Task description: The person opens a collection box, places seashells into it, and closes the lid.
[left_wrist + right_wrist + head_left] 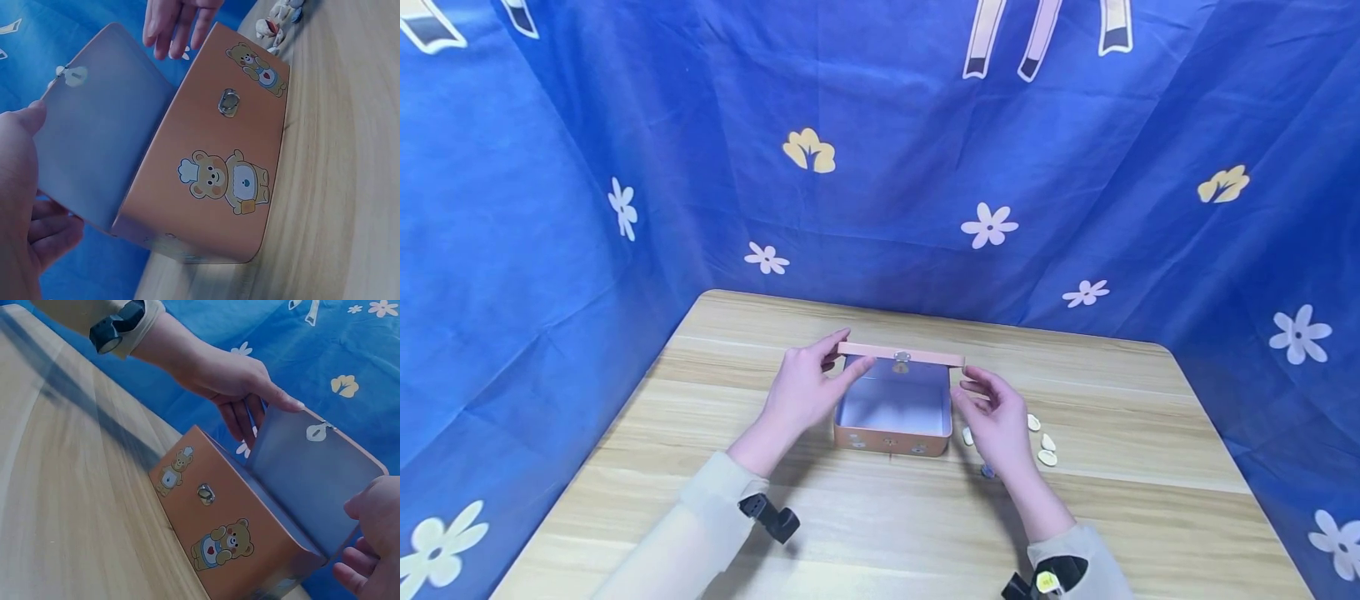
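Note:
An orange tin case with printed bears stands on the table, its hinged lid raised. Its pale inside shows bare in the head view. A metal clasp hangs from the lid's front edge, and a catch sits on the case's front. My left hand holds the lid at its left corner, thumb over the front edge and fingers behind. Beside the lid's right corner is my right hand, its fingers loosely bent and nothing between them; the left wrist view shows a gap between it and the lid.
Several small cream pieces lie on the wooden table right of the case. A small bluish item is partly hidden by my right wrist. Blue flower-print cloth stands around the table's back and sides.

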A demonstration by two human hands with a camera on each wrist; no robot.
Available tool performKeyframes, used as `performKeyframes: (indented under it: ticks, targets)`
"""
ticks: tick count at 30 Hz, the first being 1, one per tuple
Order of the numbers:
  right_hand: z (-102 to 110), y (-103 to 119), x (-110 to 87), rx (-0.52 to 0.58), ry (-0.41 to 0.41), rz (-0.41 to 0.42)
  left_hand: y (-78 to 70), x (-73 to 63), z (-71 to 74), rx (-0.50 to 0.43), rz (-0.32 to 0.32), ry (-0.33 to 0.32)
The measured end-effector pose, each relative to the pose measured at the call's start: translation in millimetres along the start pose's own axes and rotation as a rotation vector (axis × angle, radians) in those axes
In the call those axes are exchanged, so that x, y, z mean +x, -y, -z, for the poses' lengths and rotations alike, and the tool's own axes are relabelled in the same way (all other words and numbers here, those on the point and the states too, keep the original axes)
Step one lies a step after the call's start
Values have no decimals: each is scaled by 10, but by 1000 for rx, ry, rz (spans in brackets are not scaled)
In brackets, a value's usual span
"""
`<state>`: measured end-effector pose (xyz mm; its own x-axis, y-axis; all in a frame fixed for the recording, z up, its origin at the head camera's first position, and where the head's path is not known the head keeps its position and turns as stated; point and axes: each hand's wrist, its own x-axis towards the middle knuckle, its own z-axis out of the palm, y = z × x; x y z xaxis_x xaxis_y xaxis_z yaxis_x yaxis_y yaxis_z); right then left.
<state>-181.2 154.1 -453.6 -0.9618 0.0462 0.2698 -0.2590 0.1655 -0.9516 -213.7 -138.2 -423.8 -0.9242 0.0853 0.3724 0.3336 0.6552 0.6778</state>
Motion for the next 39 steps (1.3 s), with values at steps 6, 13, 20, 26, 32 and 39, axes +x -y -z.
performKeyframes:
  ticks: [6, 13, 20, 26, 32, 39]
  targets:
    - [-46, -37, 67, -37, 22, 32, -39, 20, 3, 8, 30, -2]
    - [-96, -59, 98, -67, 57, 48, -57, 37, -14, 10, 47, -4]
    - [-115, -51, 126, -90, 73, 54, -46, 44, -44, -7, 50, -27]
    - [-142, -39, 163, -97, 75, 33, -28, 29, -69, -49, 36, -26]
    - [-155, -34, 201, -95, 79, 25, 21, 26, -85, -78, 30, -7]
    - [-153, -54, 248, -109, 86, 36, 85, 44, -102, -147, 26, 43]
